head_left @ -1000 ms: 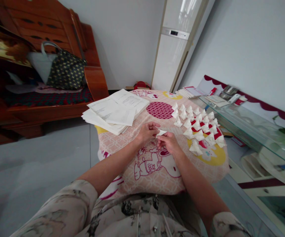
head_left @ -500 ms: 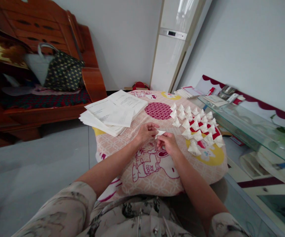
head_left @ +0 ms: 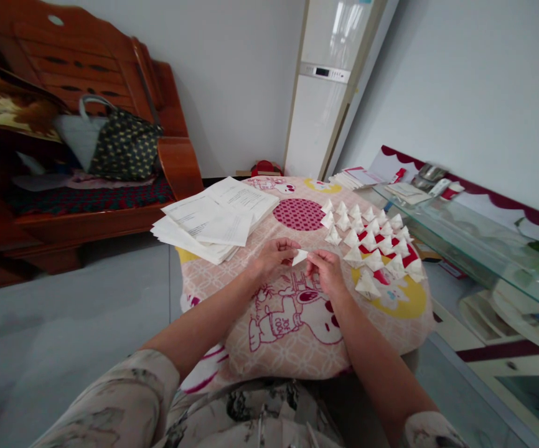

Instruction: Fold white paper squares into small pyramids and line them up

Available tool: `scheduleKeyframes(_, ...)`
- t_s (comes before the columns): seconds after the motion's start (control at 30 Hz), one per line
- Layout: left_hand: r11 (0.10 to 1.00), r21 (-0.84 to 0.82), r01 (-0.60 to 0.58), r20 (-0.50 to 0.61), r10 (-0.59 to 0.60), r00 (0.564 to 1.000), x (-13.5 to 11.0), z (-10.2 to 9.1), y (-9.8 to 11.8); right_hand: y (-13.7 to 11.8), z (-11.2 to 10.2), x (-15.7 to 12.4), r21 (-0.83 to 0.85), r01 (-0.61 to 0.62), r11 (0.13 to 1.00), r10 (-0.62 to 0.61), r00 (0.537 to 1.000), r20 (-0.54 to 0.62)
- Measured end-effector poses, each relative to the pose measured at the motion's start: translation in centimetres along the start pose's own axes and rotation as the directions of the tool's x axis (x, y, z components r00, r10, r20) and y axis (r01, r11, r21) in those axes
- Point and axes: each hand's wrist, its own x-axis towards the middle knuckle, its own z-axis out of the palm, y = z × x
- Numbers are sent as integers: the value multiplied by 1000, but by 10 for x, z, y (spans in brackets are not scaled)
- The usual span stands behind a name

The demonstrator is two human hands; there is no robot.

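My left hand (head_left: 274, 255) and my right hand (head_left: 325, 270) both pinch one small folded white paper piece (head_left: 300, 256) between their fingertips, just above the pink cartoon-print cloth (head_left: 292, 323) that covers the table. To the right of my hands, several finished folded white paper pieces (head_left: 372, 242) stand in rows on the cloth. A stack of white printed sheets (head_left: 213, 218) lies at the far left of the table, beyond my left hand.
A red wooden bench (head_left: 87, 155) with a dotted handbag (head_left: 120, 146) stands at the left. A tall white air conditioner (head_left: 320, 93) is in the corner. A glass shelf (head_left: 475, 236) with papers and small items runs along the right wall.
Both hands stay pinched on the small paper piece and have turned it slightly. The view has shifted a little downward.
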Motion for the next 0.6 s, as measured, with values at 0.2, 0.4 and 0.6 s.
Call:
scheduleKeyframes(0.2, 964, -78, 254, 159, -240, 958, 16, -4, 13, -12, -6, 18, 46, 19, 999, -24, 994, 108)
scheduleKeyframes(0.4, 942, -148, 303, 203, -271, 941, 32, -6, 20, -7, -14, 37, 11, 11, 1000, -13, 978, 208)
scheduleKeyframes(0.6, 934, -161, 318, 184, -288, 940, 26, -6, 15, -1, -15, 30, -89, 76, 993, -59, 981, 187)
